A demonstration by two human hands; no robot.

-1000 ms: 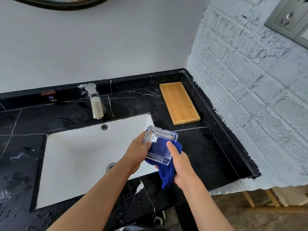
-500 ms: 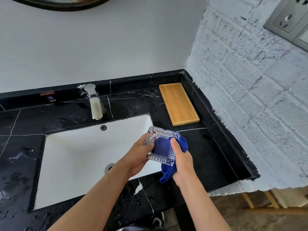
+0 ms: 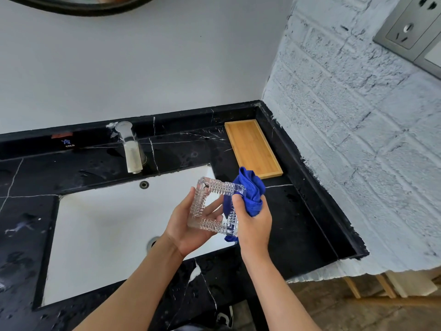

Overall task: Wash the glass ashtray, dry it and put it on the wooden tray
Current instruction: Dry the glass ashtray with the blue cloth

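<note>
From the head camera, the left hand (image 3: pixel 191 229) cradled the square cut-glass ashtray (image 3: pixel 216 206) from below, fingers spread and curled up around its left side, holding it tilted above the right part of the white sink basin (image 3: pixel 107 235). The right hand (image 3: pixel 254 222) was clenched on a bunched blue cloth (image 3: pixel 250 192), thumb pressing it against the ashtray's right edge. The wooden tray (image 3: pixel 253 146) lay bare in the back right corner of the black marble countertop (image 3: pixel 298 223), apart from the ashtray. A chrome faucet (image 3: pixel 131 149) stood behind the basin.
</note>
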